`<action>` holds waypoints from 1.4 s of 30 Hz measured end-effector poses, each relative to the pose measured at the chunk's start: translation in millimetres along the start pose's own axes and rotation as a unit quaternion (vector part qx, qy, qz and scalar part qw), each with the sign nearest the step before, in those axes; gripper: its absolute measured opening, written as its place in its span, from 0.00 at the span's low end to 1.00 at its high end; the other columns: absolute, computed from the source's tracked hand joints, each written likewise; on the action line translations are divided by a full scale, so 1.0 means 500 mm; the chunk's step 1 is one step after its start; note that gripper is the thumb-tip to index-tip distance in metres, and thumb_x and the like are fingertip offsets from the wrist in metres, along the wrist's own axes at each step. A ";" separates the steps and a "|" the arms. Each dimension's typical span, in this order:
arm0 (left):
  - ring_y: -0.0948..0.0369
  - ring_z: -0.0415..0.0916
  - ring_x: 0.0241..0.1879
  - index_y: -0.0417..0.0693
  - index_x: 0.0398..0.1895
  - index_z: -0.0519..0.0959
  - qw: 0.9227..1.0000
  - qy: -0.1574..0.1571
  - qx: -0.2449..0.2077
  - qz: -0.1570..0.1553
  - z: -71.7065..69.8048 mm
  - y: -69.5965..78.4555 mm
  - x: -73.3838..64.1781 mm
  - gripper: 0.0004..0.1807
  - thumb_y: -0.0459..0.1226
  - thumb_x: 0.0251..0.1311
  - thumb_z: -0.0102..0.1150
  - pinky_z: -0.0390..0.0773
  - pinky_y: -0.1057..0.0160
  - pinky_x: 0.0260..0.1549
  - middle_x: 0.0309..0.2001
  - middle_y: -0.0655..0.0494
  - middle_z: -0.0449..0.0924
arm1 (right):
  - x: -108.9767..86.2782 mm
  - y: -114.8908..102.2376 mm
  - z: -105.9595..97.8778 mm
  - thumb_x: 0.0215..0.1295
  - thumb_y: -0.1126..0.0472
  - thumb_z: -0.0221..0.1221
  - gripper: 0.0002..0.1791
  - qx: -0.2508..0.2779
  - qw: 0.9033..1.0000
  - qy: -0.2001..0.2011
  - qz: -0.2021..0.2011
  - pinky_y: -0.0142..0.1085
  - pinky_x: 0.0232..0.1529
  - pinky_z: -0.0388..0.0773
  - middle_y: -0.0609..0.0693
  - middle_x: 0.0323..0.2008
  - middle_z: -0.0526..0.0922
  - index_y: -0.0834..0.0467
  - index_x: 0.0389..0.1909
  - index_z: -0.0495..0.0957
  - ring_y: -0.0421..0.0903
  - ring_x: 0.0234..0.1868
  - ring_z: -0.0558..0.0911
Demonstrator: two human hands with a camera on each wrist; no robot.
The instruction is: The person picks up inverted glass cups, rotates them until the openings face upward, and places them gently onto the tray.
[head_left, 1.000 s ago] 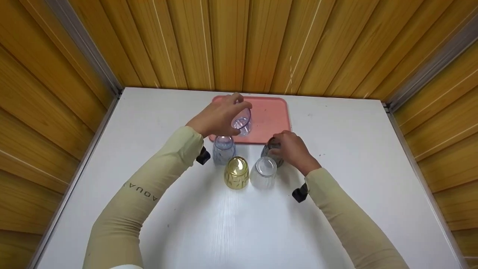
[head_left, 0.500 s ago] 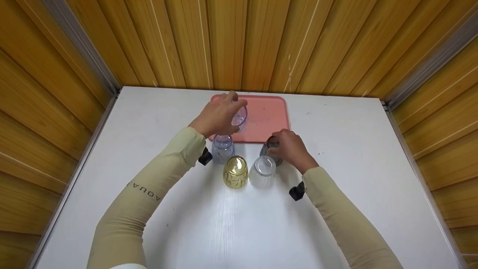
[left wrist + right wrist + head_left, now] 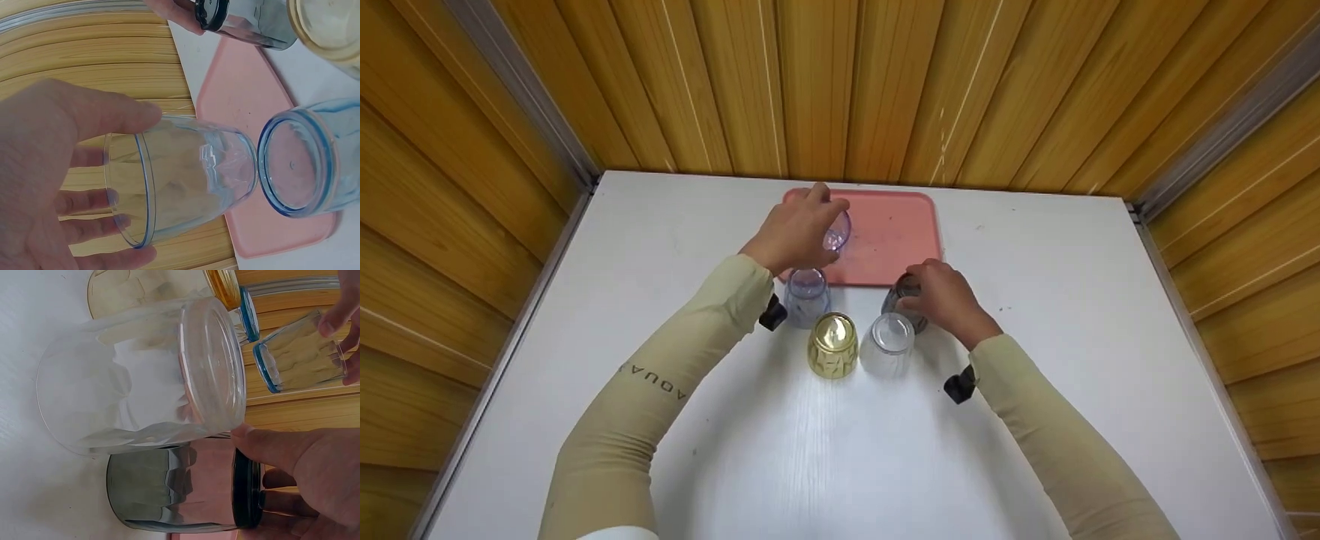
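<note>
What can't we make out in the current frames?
Head: left part of the mouth-up glass, behind the left hand.
Head: right side of the dark glass, behind the right hand.
Left wrist: rest of the yellow glass and the blue glass, cropped at the right edge.
Head: end of the lettering on the left sleeve, curving out of view.

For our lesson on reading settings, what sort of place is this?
Probably a booth or partitioned workspace: wood-patterned panels meet at metal corner strips around three sides of a white table.
</note>
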State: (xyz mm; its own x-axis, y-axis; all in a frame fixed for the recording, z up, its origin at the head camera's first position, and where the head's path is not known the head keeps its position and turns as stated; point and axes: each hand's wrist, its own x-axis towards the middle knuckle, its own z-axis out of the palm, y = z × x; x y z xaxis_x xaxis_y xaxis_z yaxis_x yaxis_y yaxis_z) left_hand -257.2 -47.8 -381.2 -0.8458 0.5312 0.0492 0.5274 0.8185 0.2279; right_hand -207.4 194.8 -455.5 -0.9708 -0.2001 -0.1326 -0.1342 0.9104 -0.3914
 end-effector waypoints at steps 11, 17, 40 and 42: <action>0.47 0.67 0.60 0.57 0.65 0.68 1.000 -0.007 0.000 -0.026 0.014 -0.005 0.011 0.37 0.48 0.49 0.70 0.80 0.45 0.50 0.61 0.48 0.66 | -0.004 0.008 -0.004 0.54 0.56 0.70 0.23 0.002 1.000 0.008 -0.002 0.50 0.53 0.76 0.57 0.45 0.80 0.60 0.50 0.80 0.54 0.48 0.79; 0.46 0.62 0.64 0.56 0.65 0.68 0.999 -0.011 0.010 -0.034 0.022 -0.012 0.015 0.37 0.49 0.50 0.70 0.78 0.44 0.53 0.62 0.47 0.66 | 0.000 0.007 -0.004 0.53 0.56 0.70 0.23 0.007 1.000 0.007 -0.004 0.49 0.53 0.76 0.56 0.45 0.79 0.59 0.49 0.80 0.53 0.48 0.79; 0.50 0.68 0.54 0.54 0.66 0.67 0.998 -0.034 0.001 -0.055 0.059 -0.045 0.030 0.38 0.45 0.50 0.70 0.80 0.46 0.49 0.58 0.46 0.66 | -0.006 -0.004 -0.003 0.53 0.56 0.71 0.22 0.005 1.000 0.011 -0.003 0.48 0.53 0.76 0.54 0.44 0.80 0.59 0.48 0.80 0.52 0.47 0.79; 0.50 0.68 0.54 0.54 0.66 0.67 0.998 -0.036 -0.001 -0.057 0.062 -0.047 0.030 0.38 0.45 0.49 0.70 0.80 0.46 0.50 0.58 0.46 0.66 | -0.006 -0.005 -0.002 0.53 0.56 0.71 0.21 0.009 1.000 0.012 -0.005 0.48 0.53 0.76 0.54 0.44 0.81 0.58 0.47 0.81 0.52 0.47 0.79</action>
State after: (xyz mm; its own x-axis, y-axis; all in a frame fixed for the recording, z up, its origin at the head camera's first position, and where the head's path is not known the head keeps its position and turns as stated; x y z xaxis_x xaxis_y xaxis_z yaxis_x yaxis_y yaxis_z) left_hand -279.8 -52.5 -415.9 -0.8919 0.4498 -0.0474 0.4284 0.8737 0.2304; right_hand -204.2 193.6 -453.3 -0.9738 -0.2008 -0.1068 -0.1412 0.9017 -0.4086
